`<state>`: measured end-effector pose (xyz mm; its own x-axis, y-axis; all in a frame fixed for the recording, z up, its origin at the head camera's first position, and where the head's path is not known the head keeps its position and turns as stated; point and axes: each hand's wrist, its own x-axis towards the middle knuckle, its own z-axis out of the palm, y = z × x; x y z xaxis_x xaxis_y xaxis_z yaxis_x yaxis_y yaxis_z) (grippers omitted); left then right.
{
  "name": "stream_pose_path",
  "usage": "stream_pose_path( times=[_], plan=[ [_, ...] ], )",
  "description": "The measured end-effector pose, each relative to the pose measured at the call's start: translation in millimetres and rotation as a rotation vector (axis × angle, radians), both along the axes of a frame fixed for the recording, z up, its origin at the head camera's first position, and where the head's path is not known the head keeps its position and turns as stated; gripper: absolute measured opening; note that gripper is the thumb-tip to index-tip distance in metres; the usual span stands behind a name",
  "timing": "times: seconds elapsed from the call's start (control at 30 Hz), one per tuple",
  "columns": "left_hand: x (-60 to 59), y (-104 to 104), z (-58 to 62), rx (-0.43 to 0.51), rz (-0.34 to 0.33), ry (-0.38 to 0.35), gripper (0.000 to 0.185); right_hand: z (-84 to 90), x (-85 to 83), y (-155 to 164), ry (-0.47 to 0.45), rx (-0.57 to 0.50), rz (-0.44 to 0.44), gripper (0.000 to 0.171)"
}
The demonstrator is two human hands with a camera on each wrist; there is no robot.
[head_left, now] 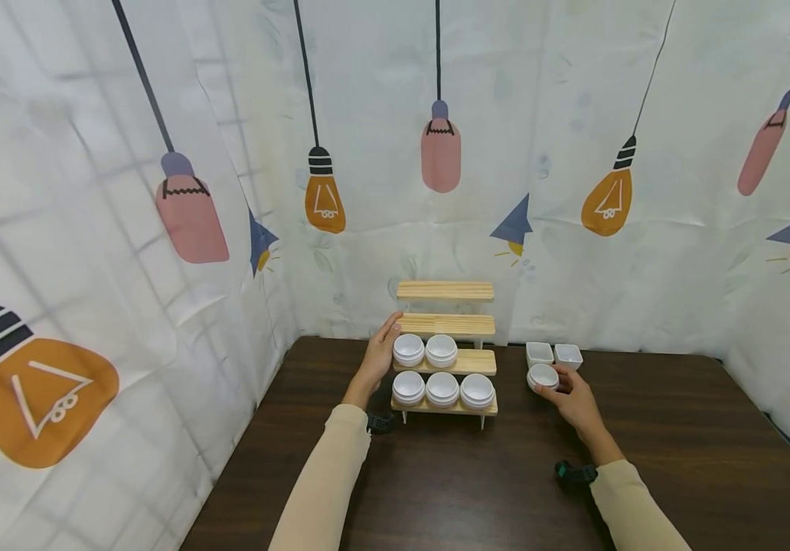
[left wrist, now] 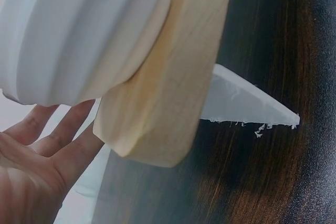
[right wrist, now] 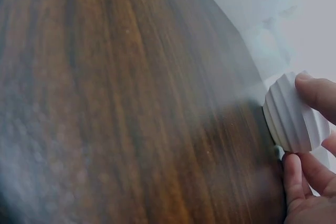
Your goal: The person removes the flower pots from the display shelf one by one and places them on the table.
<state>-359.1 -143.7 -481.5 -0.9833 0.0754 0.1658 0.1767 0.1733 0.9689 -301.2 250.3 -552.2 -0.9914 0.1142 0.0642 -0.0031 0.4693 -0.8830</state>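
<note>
A stepped wooden rack [head_left: 455,325] with pale slatted shelves stands at the back of the table. Three white round ribbed bowls [head_left: 442,389] sit side by side on its lowest shelf, and two more [head_left: 441,350] on the left of the shelf above. My left hand [head_left: 379,358] is against the rack's left side, its fingers reaching up by the shelf ends; the left wrist view shows them fairly straight. Right of the rack, my right hand [head_left: 576,398] pinches another round ribbed bowl [right wrist: 294,114] between thumb and fingers. Whether this bowl touches the table cannot be seen.
Two white square bowls [head_left: 568,356] stand just behind my right hand. The dark wooden table [head_left: 464,482] reaches back to a white curtain [head_left: 381,92] printed with lamps, which also hangs along the left and right.
</note>
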Motion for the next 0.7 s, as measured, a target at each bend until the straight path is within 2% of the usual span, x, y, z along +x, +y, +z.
stream_pose_path(
  times=[0.27, 0.43, 0.53, 0.7],
  plan=[
    [-1.1, -0.4, 0.1, 0.025, -0.025, -0.026, 0.052, 0.2, 0.7, 0.9, -0.014, 0.008, 0.004, 0.059],
    [8.8, -0.8, 16.0, 0.041, -0.049, -0.051, 0.049, 0.8, 2.0, 0.0, -0.024, 0.0, 0.01, 0.061],
    [17.7, 0.5, 25.8, 0.034, -0.044, -0.04, 0.048, 1.8, 2.6, -0.2, -0.029, -0.008, 0.013, 0.062],
    [21.1, 2.1, 28.5, 0.033, -0.032, -0.028, 0.047, 3.4, 3.0, -1.1, -0.032, -0.014, 0.013, 0.063]
  ],
)
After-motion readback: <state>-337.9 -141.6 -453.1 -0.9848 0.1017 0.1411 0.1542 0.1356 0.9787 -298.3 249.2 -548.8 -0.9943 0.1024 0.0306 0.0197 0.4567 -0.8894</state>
